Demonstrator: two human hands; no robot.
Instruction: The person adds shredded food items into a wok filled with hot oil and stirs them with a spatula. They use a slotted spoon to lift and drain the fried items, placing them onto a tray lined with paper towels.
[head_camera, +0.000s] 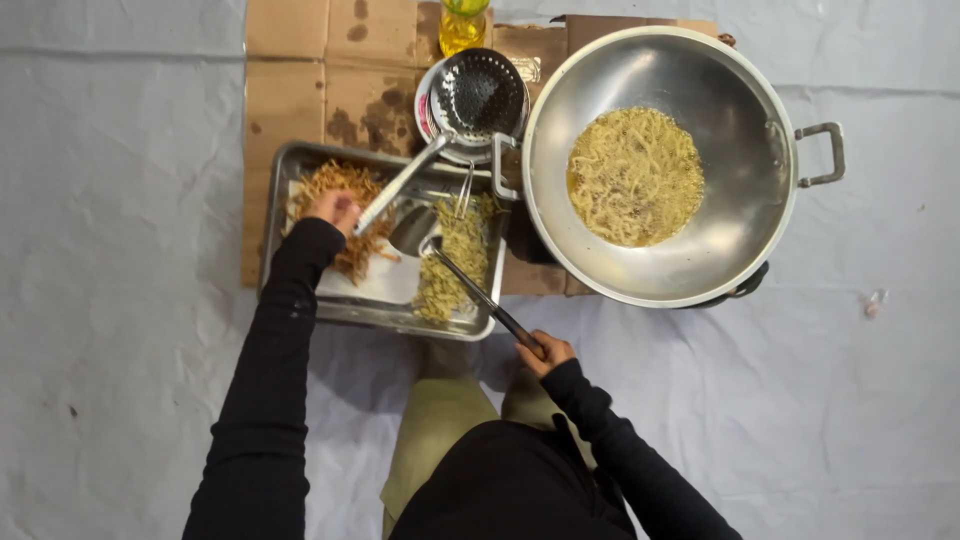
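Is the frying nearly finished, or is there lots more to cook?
About halfway, it seems. Done: a browned fried pile lies on the tray's paper, under the left hand. In hand: a batch of pale strands sits in oil in the wok, and the right hand holds a ladle over the tray. Left: a pale pile in the tray, apparently unfried.

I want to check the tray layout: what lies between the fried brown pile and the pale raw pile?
In the head view, white paper lining the tray shows between the brown pile and the pale pile.
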